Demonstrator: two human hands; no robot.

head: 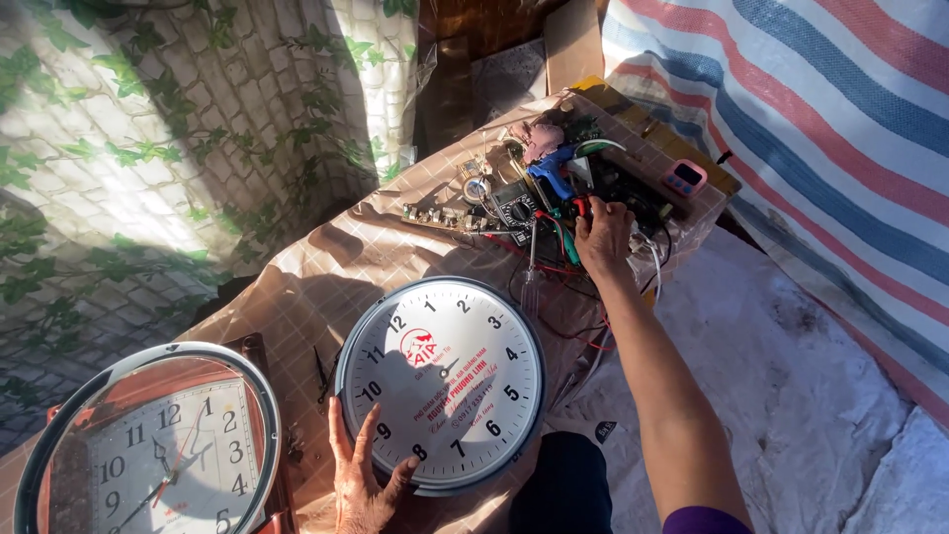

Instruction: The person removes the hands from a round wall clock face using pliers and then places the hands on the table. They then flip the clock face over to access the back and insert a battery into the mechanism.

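Note:
A round white wall clock (442,381) with a grey rim lies face up on a low table covered in a tan checked cloth (326,267). My left hand (362,473) rests flat against the clock's lower left rim, fingers spread. My right hand (604,235) reaches far across to a heap of tools and wires (554,198) at the table's back edge, fingers curled down among red and green leads; what it grips is hidden. A black multimeter (514,210) lies just left of that hand.
A second clock (163,445) with a brown square body and a round clear cover sits at the lower left. A small pink timer (684,178) lies at the back right. A striped tarpaulin (820,129) hangs on the right, and a leaf-patterned sheet (148,148) hangs on the left.

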